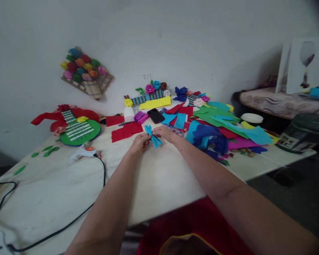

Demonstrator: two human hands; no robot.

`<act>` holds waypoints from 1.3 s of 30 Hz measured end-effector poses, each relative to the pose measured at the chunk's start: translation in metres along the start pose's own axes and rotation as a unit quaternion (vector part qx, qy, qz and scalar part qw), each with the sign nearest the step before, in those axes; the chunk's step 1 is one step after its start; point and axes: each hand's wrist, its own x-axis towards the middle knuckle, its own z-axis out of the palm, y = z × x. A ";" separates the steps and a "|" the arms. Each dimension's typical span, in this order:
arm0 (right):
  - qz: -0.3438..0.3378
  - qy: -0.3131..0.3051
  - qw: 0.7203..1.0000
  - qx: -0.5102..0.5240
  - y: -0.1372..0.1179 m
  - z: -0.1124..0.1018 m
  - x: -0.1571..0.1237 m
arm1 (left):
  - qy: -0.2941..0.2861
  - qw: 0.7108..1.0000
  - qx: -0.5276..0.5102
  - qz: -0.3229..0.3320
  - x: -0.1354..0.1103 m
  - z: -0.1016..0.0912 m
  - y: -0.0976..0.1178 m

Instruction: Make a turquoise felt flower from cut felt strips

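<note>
A bunch of light-blue paper strips (156, 142) is pinched at its middle, fanning out above and below the fingers. My left hand (141, 142) closes on it from the left. From the right, my right hand (162, 133) grips the same bunch, its fingertips close to those of the left. Both hands are just over the pale table (164, 177). Behind them lie red paper pieces (126, 131), a black phone (155, 115) and a crumpled purple paper (141, 117).
To the left are a glue gun (83, 151) with a black cord, green paper leaves (51, 151) and a decorated guitar shape (81, 131). Coloured paper heaps (215, 136) and a large jar (303, 132) stand at right. Paper flowers (81, 67) hang on the wall.
</note>
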 end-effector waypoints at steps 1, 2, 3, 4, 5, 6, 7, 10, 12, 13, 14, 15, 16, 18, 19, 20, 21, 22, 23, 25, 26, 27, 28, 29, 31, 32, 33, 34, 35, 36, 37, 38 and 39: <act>-0.003 -0.001 1.000 0.003 -0.002 0.000 -0.001 | -0.001 1.000 -0.002 -0.005 0.001 -0.001 0.000; -0.002 -0.003 1.000 0.004 -0.004 -0.001 -0.003 | -0.001 1.000 -0.004 -0.011 0.001 -0.001 -0.001; 0.003 -0.004 1.000 0.003 -0.006 -0.001 -0.004 | 0.001 1.000 -0.004 -0.017 0.002 -0.002 -0.001; 0.011 -0.003 1.000 -0.001 -0.008 -0.001 -0.005 | 0.003 1.000 -0.003 -0.018 0.002 -0.002 -0.001; 0.019 -0.002 1.000 -0.006 -0.008 -0.001 -0.006 | 0.004 1.000 0.001 -0.018 0.003 -0.003 -0.002; 0.026 0.001 1.000 -0.012 -0.009 -0.001 -0.006 | 0.005 1.000 0.004 -0.015 0.003 -0.003 -0.002; 0.032 0.004 0.999 -0.019 -0.009 -0.001 -0.006 | 0.004 1.000 0.007 -0.012 0.003 -0.003 -0.002; 0.051 0.020 0.998 -0.028 -0.006 0.000 -0.006 | -0.006 1.000 0.009 -0.002 0.002 -0.004 -0.002; 0.064 0.031 0.997 -0.024 -0.004 -0.001 -0.005 | -0.014 1.000 0.004 -0.001 0.001 -0.004 -0.002; 0.068 0.035 0.997 -0.021 -0.004 -0.001 -0.005 | -0.015 1.000 0.000 -0.002 0.001 -0.004 -0.001; 0.070 0.038 0.997 -0.017 -0.003 -0.001 -0.004 | -0.016 1.000 -0.003 -0.004 0.000 -0.004 -0.001; 0.071 0.041 0.997 -0.014 -0.003 -0.001 -0.004 | -0.016 1.000 -0.003 -0.005 0.000 -0.004 -0.001; 0.069 0.043 0.997 -0.012 -0.003 0.000 -0.003 | -0.017 1.000 -0.002 -0.004 0.000 -0.004 -0.001; 0.065 0.043 0.997 -0.006 -0.001 0.001 -0.002 | -0.021 1.000 0.007 0.007 0.001 -0.004 -0.002; 0.064 0.043 0.997 -0.003 0.000 0.002 -0.001 | -0.022 1.000 0.013 0.014 0.001 -0.004 -0.002; 0.063 0.042 0.997 -0.001 0.001 0.003 -0.001 | -0.022 0.999 0.019 0.022 0.002 -0.004 -0.003; 0.061 0.042 0.997 -0.002 0.003 0.003 0.000 | -0.021 0.999 0.026 0.029 0.002 -0.004 -0.004; 0.058 0.043 0.997 -0.006 0.004 0.003 0.001 | -0.020 0.999 0.031 0.035 0.003 -0.005 -0.004; 0.055 0.044 0.997 -0.015 0.005 0.003 0.001 | -0.019 0.998 0.037 0.038 0.003 -0.005 -0.005; 0.046 0.044 0.997 -0.038 0.005 0.002 0.001 | -0.013 0.998 0.045 0.039 0.003 -0.004 -0.006; 0.041 0.044 0.997 -0.051 0.005 0.001 0.001 | -0.008 0.998 0.046 0.037 0.004 -0.003 -0.006; 0.035 0.045 0.996 -0.063 0.004 0.001 0.002 | -0.002 0.999 0.043 0.032 0.004 -0.002 -0.006; 0.031 0.047 0.996 -0.074 0.003 0.001 0.002 | 0.003 0.999 0.035 0.024 0.004 0.000 -0.005; 0.026 0.049 0.995 -0.083 0.002 0.001 0.002 | 0.008 1.000 0.023 0.015 0.004 0.001 -0.005; 0.017 0.048 0.994 -0.095 0.001 0.002 0.003 | 0.023 1.000 -0.009 -0.002 0.004 0.003 -0.004; 0.014 0.046 0.994 -0.098 0.000 0.003 0.004 | 0.033 0.999 -0.025 -0.010 0.005 0.004 -0.004; 0.012 0.043 0.994 -0.101 0.000 0.003 0.004 | 0.043 0.998 -0.039 -0.015 0.005 0.005 -0.004; 0.012 0.040 0.994 -0.105 -0.001 0.003 0.004 | 0.054 0.997 -0.049 -0.020 0.006 0.005 -0.004; 0.012 0.040 0.993 -0.111 -0.001 0.003 0.005 | 0.060 0.996 -0.056 -0.025 0.006 0.006 -0.004; 0.014 0.042 0.992 -0.118 -0.001 0.003 0.005 | 0.062 0.996 -0.061 -0.031 0.007 0.006 -0.004; 0.016 0.043 0.991 -0.126 -0.002 0.002 0.005 | 0.062 0.995 -0.064 -0.035 0.007 0.007 -0.005; 0.019 0.045 0.990 -0.133 -0.002 0.001 0.005 | 0.064 0.995 -0.066 -0.037 0.008 0.007 -0.005; 0.022 0.044 0.989 -0.139 -0.002 0.000 0.005 | 0.066 0.995 -0.068 -0.038 0.008 0.008 -0.005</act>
